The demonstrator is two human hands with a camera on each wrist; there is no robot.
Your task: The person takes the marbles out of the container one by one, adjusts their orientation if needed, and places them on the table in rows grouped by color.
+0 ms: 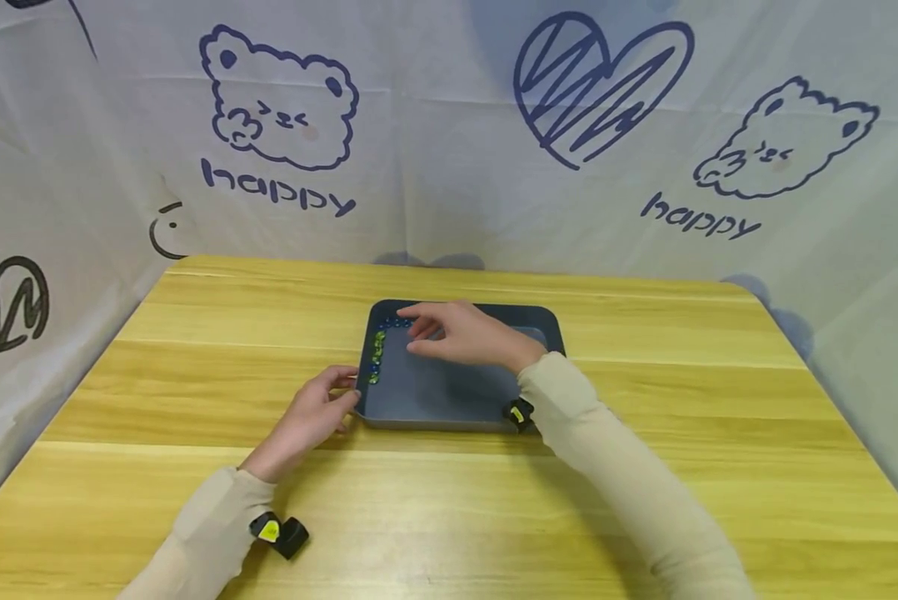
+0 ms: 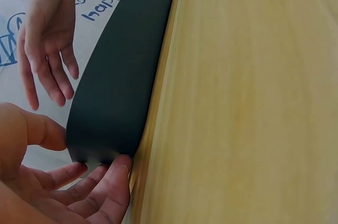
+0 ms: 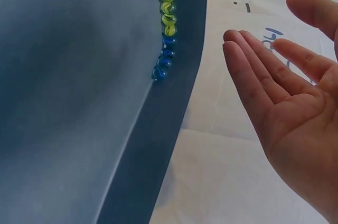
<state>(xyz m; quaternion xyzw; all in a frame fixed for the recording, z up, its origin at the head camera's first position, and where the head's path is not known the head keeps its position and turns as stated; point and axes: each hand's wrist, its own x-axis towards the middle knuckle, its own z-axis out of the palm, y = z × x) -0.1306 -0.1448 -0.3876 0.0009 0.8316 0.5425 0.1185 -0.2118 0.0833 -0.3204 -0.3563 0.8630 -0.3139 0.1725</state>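
A dark blue-grey rectangular tray [image 1: 434, 400] lies on the wooden table. Glass marbles [image 1: 377, 343], some yellow-green and some blue, line up along its left wall and round the far left corner; the right wrist view shows the row [image 3: 168, 19] closely. With thumb and fingers, my left hand [image 1: 316, 410] holds the tray at its near left corner, the thumb at the rim and the fingertips [image 2: 120, 163] low on the outer wall. Over the tray's far part hovers my right hand [image 1: 460, 335], its fingers loosely extended and nothing visible in them.
The wooden table [image 1: 194, 367] extends around the tray on every side. Behind it hangs a white cloth [image 1: 434, 167] with bear, heart and lettering drawings. A small black device [image 1: 280, 533] is strapped to the left wrist, another [image 1: 520, 412] to the right.
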